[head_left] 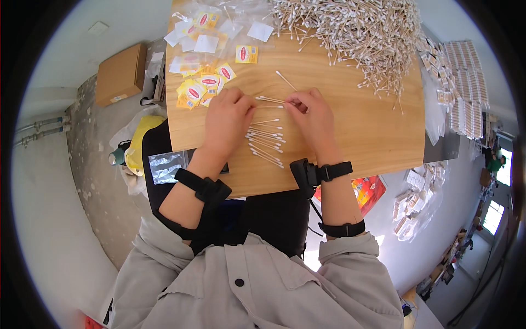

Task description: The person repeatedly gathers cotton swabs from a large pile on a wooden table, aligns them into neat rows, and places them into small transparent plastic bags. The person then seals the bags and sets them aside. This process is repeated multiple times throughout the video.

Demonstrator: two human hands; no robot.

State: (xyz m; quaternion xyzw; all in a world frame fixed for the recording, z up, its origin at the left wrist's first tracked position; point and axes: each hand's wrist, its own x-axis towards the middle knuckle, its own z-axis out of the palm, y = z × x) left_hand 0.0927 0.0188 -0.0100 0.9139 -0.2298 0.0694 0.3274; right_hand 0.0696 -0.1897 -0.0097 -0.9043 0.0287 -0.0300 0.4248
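Observation:
Over the wooden table my left hand is closed, thumb and fingertips together at one end of a cotton swab. Facing it, my right hand pinches a couple of cotton swabs whose white tips point left. Another single swab slants away just beyond the right fingertips. Between my wrists lies a loose row of several cotton swabs, roughly side by side. Small yellow-and-white cards with red ovals lie beside my left hand, some in clear bags.
A big heap of cotton swabs covers the table's far right. Bundled swab packs stand beyond the right edge. A clear bag of packs lies lower right. At left are a cardboard box and a silvery plastic bag.

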